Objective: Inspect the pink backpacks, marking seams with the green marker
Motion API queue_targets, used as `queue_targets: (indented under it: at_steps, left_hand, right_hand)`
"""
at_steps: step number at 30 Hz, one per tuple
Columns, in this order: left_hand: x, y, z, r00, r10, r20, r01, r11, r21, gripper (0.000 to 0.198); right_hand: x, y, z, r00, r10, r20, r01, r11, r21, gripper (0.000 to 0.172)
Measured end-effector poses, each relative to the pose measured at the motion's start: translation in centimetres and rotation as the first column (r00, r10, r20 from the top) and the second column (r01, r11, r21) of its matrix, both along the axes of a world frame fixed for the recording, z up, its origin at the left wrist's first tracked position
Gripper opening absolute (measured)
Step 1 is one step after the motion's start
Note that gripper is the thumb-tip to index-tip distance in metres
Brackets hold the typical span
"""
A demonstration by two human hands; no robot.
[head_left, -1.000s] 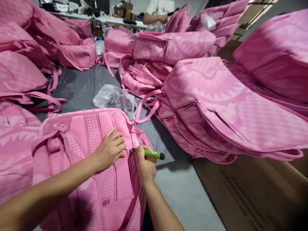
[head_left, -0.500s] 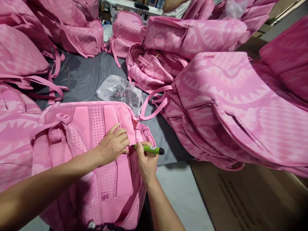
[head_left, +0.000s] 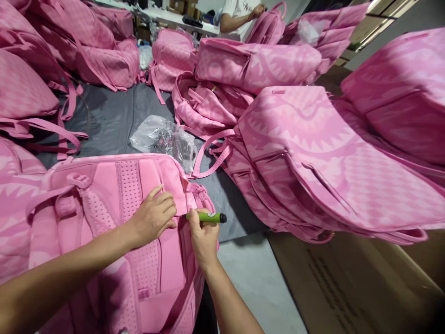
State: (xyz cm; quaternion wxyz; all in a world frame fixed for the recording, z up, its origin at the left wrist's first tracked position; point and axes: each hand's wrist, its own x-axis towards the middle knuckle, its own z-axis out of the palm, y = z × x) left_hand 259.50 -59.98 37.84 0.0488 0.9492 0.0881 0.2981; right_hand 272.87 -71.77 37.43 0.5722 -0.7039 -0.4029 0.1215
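Note:
A pink backpack (head_left: 104, 174) lies in front of me with its padded back panel and shoulder straps facing up. My left hand (head_left: 155, 215) presses on the right part of that panel, its fingers bent onto the fabric and its little finger held apart; the thumb is hidden. In my right hand (head_left: 201, 236) is a green marker pen (head_left: 213, 217), its black end pointing right. The pen's tip points left at the side seam, close to my left fingertips. Whether it touches the fabric I cannot tell.
A clear plastic bag (head_left: 163, 139) lies on the grey table cover (head_left: 111, 111) behind the backpack. Pink patterned backpacks (head_left: 295, 134) are piled right, left and behind. At lower right is a cardboard box (head_left: 333, 287). Across the table a person (head_left: 236, 21) handles another pink bag.
The view has tilted up and turned slightly right, so everything sits a little further left and the person at the back shows more. Both hands keep nearly the same place on the backpack.

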Motion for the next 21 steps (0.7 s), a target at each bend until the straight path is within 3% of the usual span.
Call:
queue_targets:
  at_steps: [7,12,21]
  left_hand:
    - [0.08,0.13,-0.15,1.0,0.004,-0.018,-0.004,1.0,0.016,0.02]
    - [0.14,0.07,-0.24,1.0,0.015,-0.026,-0.015,1.0,0.02,0.02]
    - [0.16,0.06,-0.04,1.0,0.016,-0.018,-0.015,1.0,0.014,0.018]
  right_hand:
    - [0.49,0.45,0.85,0.991,0.05,-0.125,-0.052,0.999,-0.015,0.035]
    - [0.64,0.36,0.46,0.996,-0.017,-0.084,0.014,0.999,-0.04,0.035]
    - [0.59,0.48,0.77,0.987,0.031,-0.159,-0.036,0.999,-0.028,0.035]
